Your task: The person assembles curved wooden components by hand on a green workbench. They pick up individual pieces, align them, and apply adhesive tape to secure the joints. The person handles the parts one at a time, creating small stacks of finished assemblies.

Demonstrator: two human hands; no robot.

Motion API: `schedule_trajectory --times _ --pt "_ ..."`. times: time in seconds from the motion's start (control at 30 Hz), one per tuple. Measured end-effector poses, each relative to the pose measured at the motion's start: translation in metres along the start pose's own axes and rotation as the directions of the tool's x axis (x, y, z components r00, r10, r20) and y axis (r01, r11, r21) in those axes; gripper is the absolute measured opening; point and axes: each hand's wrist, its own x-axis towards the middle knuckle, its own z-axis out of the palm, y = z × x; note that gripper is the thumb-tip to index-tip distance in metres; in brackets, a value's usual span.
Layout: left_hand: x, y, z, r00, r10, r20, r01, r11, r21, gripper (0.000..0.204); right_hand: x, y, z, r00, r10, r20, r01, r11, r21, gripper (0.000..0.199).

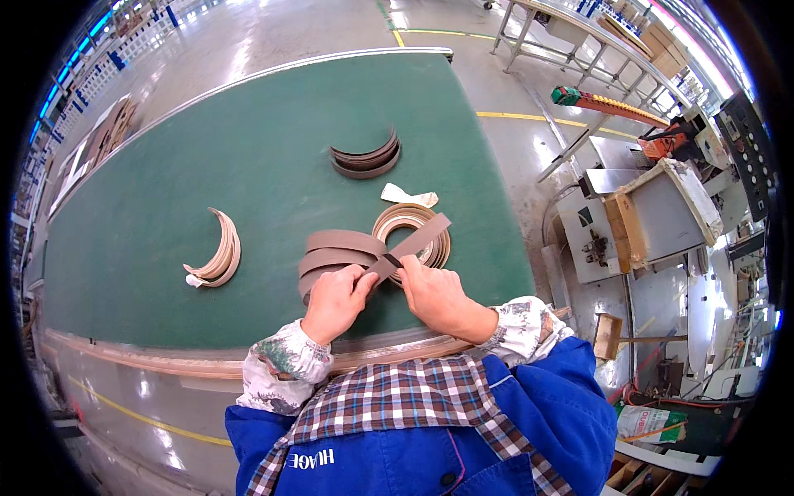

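"On the flat green table (265, 165), near side, what's gripped?"
"Left hand (335, 299) and right hand (437, 296) both pinch a flat brown strip (341, 242), looped at left, its end passing over a round cream coil (442, 251)."

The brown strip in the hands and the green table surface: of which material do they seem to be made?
Brown strip: probably flexible plastic, with a matt finish; it bends in smooth loops and its colour is even, though coated paper is possible.
Green table surface: perhaps rubber or PVC sheet, low sheen; it looks uniform, with only faint, soft highlights.
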Motion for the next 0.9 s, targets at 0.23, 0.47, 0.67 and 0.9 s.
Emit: schedule_trajectory --times 0.23,0.47,0.67,0.9 --pt "-0.006 0.001 0.012 0.999 -0.042 -0.025 0.038 0.986 -0.161 0.032 -0.007 0.004 0.011 0.999 -0.015 0.047 0.021 0.992 -0.126 0.009" --pt "-0.001 0.004 -0.001 0.983 -0.076 -0.167 0.034 0.970 -0.241 0.035 -0.046 0.024 0.018 0.970 0.011 0.245 0.006 0.998 -0.068 0.013" --pt "-0.004 0.009 -0.013 0.997 0.075 0.015 -0.065 0.935 -0.349 0.025 0.005 0.007 -0.046 0.943 -0.117 -0.312 0.158 0.981 0.112 0.011" --pt "-0.016 0.005 -0.034 0.997 0.072 0.042 -0.031 0.791 -0.611 0.018 0.082 0.013 -0.016 0.971 -0.127 -0.203 0.219 0.809 0.545 0.015"
